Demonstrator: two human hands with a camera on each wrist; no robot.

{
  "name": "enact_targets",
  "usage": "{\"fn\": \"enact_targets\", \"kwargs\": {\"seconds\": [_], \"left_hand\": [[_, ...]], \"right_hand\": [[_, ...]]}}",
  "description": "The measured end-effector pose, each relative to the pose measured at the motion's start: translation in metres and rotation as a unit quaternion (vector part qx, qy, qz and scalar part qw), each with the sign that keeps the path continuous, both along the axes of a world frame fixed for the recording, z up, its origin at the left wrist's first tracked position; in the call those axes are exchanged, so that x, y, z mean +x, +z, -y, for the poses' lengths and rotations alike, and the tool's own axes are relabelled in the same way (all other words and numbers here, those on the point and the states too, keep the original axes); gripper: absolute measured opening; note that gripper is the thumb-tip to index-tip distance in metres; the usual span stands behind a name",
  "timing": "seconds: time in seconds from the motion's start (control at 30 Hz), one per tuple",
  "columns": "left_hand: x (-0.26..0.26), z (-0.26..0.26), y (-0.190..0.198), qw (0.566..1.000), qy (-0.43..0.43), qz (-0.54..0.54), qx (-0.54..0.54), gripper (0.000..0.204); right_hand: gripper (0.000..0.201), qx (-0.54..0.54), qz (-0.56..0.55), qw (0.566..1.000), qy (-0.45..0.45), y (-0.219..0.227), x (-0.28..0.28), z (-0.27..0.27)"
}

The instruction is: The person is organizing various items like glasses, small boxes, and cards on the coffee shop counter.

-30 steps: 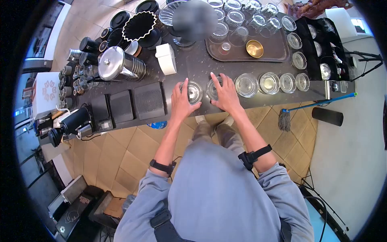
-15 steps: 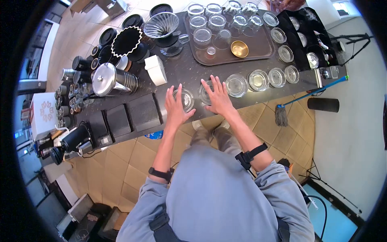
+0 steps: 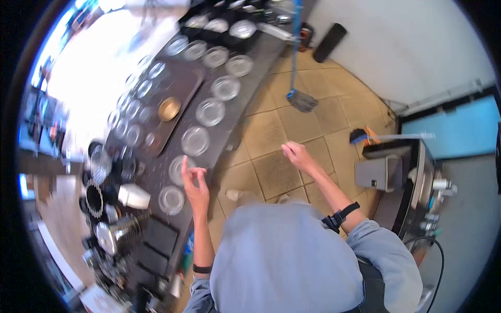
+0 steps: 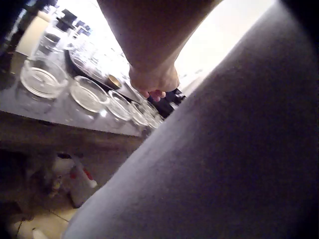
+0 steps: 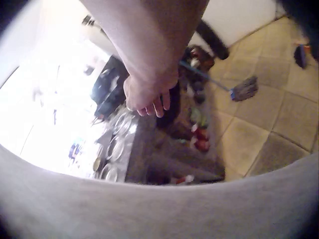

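Observation:
Round clear glass dishes stand in a row along the edge of the dark counter point(image 3: 172, 229). In the head view my left hand point(image 3: 197, 194) hovers over that edge, nearest to one glass dish point(image 3: 177, 170), its index finger stretched out and nothing held. Another dish point(image 3: 171, 200) sits just to its left. Away from the counter, over the floor, my right hand point(image 3: 298, 155) hangs loosely curled and holds nothing. The left wrist view shows a glass dish point(image 4: 44, 82) at the near end of the row.
A brown tray point(image 3: 180, 112) carries upturned glasses and a brass bowl point(image 3: 169, 109). Nearby stand a steel pot point(image 3: 107, 237) and a white holder point(image 3: 134, 196). A mop point(image 3: 301, 100) rests on the tiled floor; a grey bin point(image 3: 376, 175) stands at right.
Both hands have left the two glass dishes they were over. The person has turned to the right, so the counter now runs along the left; the right hand has swung out over the floor.

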State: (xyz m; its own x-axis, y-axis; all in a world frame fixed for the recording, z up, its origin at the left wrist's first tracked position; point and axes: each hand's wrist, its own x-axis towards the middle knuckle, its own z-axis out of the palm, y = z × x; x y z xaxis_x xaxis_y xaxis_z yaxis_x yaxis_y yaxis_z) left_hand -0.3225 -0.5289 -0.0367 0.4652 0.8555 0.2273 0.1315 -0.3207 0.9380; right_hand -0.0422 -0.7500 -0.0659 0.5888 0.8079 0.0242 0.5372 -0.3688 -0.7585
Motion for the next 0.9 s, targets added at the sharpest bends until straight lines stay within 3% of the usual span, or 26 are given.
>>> {"fn": "enact_targets", "kwargs": {"seconds": [0.13, 0.2, 0.23, 0.3, 0.37, 0.4, 0.47, 0.53, 0.57, 0.63, 0.7, 0.77, 0.8, 0.87, 0.9], "left_hand": [[0.135, 0.055, 0.028, 0.976, -0.216, 0.002, -0.014, 0.042], [0.210, 0.105, 0.045, 0.951, -0.308, -0.011, -0.016, 0.034], [0.245, 0.132, 0.048, 0.937, -0.349, -0.012, 0.003, 0.033], [0.312, 0.190, 0.047, 0.903, -0.425, -0.014, 0.060, 0.030], [0.381, 0.267, 0.043, 0.856, -0.510, -0.026, 0.076, 0.028], [0.402, 0.305, 0.040, 0.825, -0.554, -0.061, 0.094, 0.028], [0.452, 0.378, 0.033, 0.768, -0.621, -0.097, 0.127, 0.028], [0.494, 0.445, 0.012, 0.653, -0.709, -0.210, 0.164, 0.029], [0.518, 0.474, -0.009, 0.634, -0.724, -0.209, 0.175, 0.029], [0.560, 0.529, -0.050, 0.534, -0.801, -0.222, 0.155, 0.033], [0.584, 0.611, -0.047, 0.477, -0.825, -0.245, 0.176, 0.035], [0.598, 0.694, -0.035, 0.387, -0.834, -0.300, 0.253, 0.036], [0.603, 0.733, -0.035, 0.372, -0.841, -0.300, 0.256, 0.036], [0.618, 0.808, -0.038, 0.297, -0.885, -0.247, 0.261, 0.028], [0.625, 0.842, -0.044, 0.285, -0.889, -0.248, 0.259, 0.028]], "right_hand": [[0.037, -0.089, -0.098, 0.980, -0.148, -0.044, 0.054, 0.167], [0.030, -0.111, -0.161, 0.956, -0.220, -0.072, 0.074, 0.261], [0.027, -0.121, -0.137, 0.946, -0.267, -0.088, 0.073, 0.311], [0.025, -0.119, -0.115, 0.917, -0.363, -0.118, 0.064, 0.409], [0.027, -0.193, -0.144, 0.883, -0.404, -0.142, 0.048, 0.505], [0.027, -0.178, -0.153, 0.870, -0.434, -0.157, 0.033, 0.547], [0.028, -0.185, -0.222, 0.808, -0.513, -0.182, -0.007, 0.618], [0.028, -0.185, -0.222, 0.774, -0.564, -0.199, -0.050, 0.665], [0.029, -0.198, -0.216, 0.749, -0.594, -0.203, -0.061, 0.680], [0.027, -0.166, -0.248, 0.718, -0.629, -0.172, -0.080, 0.704], [0.026, -0.135, -0.279, 0.687, -0.658, -0.153, -0.090, 0.721], [0.024, -0.045, -0.244, 0.636, -0.731, -0.152, -0.097, 0.732], [0.024, -0.042, -0.249, 0.623, -0.740, -0.151, -0.096, 0.743], [0.018, 0.054, -0.205, 0.614, -0.760, -0.149, -0.082, 0.761], [0.018, 0.054, -0.211, 0.604, -0.767, -0.141, -0.072, 0.775]]}}
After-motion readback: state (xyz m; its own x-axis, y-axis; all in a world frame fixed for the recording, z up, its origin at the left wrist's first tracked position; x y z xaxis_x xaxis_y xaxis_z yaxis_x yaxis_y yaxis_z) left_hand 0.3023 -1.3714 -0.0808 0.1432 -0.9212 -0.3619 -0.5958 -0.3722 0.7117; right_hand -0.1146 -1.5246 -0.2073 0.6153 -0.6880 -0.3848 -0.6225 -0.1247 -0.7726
